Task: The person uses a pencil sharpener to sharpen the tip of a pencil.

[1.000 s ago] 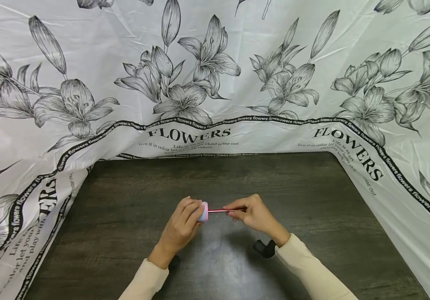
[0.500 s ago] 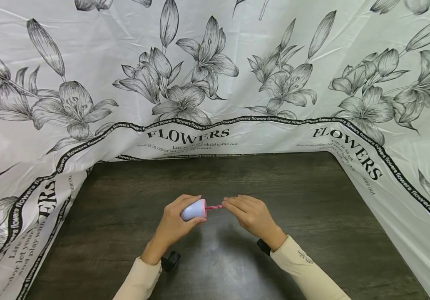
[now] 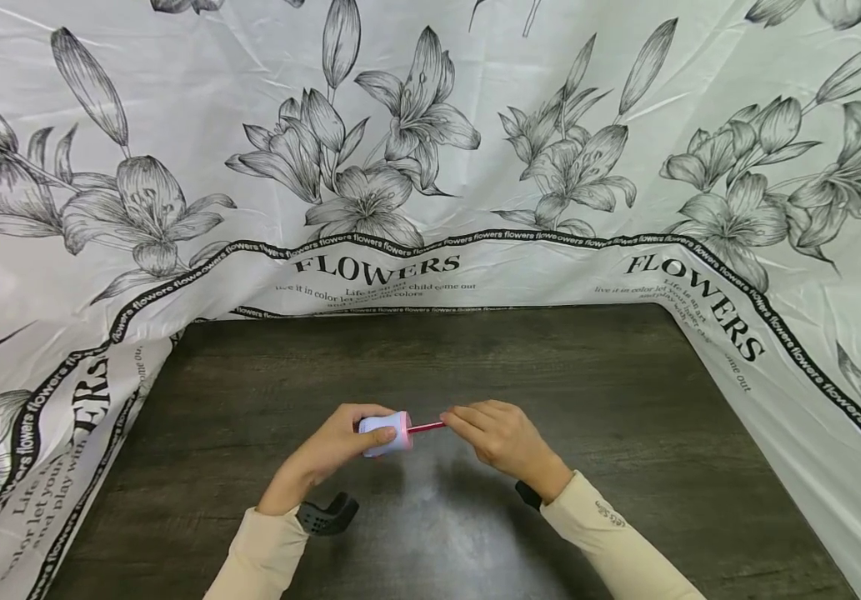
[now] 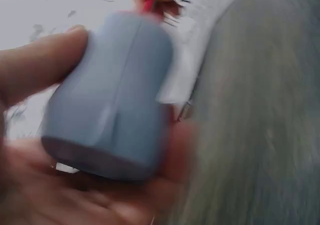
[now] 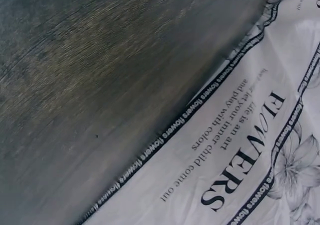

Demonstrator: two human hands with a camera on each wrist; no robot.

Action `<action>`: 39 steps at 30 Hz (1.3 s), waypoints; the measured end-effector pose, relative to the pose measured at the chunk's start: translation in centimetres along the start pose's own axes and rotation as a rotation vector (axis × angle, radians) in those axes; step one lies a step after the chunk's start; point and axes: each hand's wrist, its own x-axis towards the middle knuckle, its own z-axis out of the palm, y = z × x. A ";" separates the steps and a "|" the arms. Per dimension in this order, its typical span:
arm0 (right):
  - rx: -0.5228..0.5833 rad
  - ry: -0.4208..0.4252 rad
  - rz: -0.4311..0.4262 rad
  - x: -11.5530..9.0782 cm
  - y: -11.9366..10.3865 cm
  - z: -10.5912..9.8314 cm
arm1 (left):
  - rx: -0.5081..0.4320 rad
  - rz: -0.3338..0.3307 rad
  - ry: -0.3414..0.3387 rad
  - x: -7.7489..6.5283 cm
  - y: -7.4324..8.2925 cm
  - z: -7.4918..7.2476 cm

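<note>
In the head view, my left hand holds a lavender pencil sharpener with a pink rim, lying on its side in the air above the table. The thumb lies across its near side. A red pencil runs from the sharpener's pink end to the fingertips of my right hand, which pinch it. Blurred in the left wrist view, the sharpener sits between thumb and curled fingers, with a bit of the red pencil beyond it. The right wrist view catches neither the right hand nor the pencil.
A dark wood-grain table spreads beneath both hands. White cloth with black flower prints and lettering rises behind it and along both sides. Black wrist mounts hang under the sleeves.
The left hand has turned and shifted, so more of the sharpener shows. My right hand has rolled over with its back now upward, still pinching the pencil, which stays in the sharpener.
</note>
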 end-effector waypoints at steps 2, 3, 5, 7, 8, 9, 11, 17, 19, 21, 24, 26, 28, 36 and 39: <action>0.046 -0.004 0.025 0.0 0.1 -0.1 | 0.110 0.072 0.093 0.0 0.0 0.5; 0.081 -0.007 0.047 0.0 0.2 -0.1 | 0.173 0.127 0.148 0.0 -0.1 0.9; 0.174 -0.016 0.101 0.2 0.3 -0.3 | 0.294 0.256 0.252 0.0 -0.3 1.5; 0.297 -0.044 0.176 0.3 0.4 -0.5 | 0.432 0.424 0.339 0.2 -0.9 2.1; 0.378 -0.074 0.234 0.3 0.4 -0.6 | 0.524 0.535 0.373 0.3 -1.2 2.4; 0.468 -0.110 0.305 0.3 0.3 -0.7 | 0.629 0.644 0.402 0.5 -1.6 2.6; 0.667 -0.199 0.464 0.4 0.4 -1.1 | 0.855 0.866 0.471 0.9 -2.2 2.9; 0.859 -0.310 0.678 0.3 0.9 -1.5 | 1.134 1.160 0.609 1.6 -3.0 3.1; 0.715 -0.280 0.576 0.3 1.1 -1.3 | 1.062 1.089 0.578 1.5 -3.1 2.9; 0.519 -0.232 0.448 0.2 1.1 -1.1 | 0.928 0.963 0.521 1.3 -3.0 2.7; 0.273 -0.156 0.285 0.2 1.0 -0.9 | 0.684 0.714 0.431 0.9 -2.6 2.2; 0.175 -0.115 0.212 0.1 0.7 -0.6 | 0.530 0.531 0.380 0.6 -2.1 1.8; 0.117 -0.078 0.166 0.0 0.5 -0.4 | 0.410 0.366 0.334 0.4 -1.7 1.3; 0.049 0.011 0.086 0.3 0.4 0.2 | 0.032 0.021 0.150 0.6 -0.3 0.4; 0.035 0.036 0.059 0.5 0.4 0.3 | -0.054 -0.045 0.166 0.6 0.2 0.3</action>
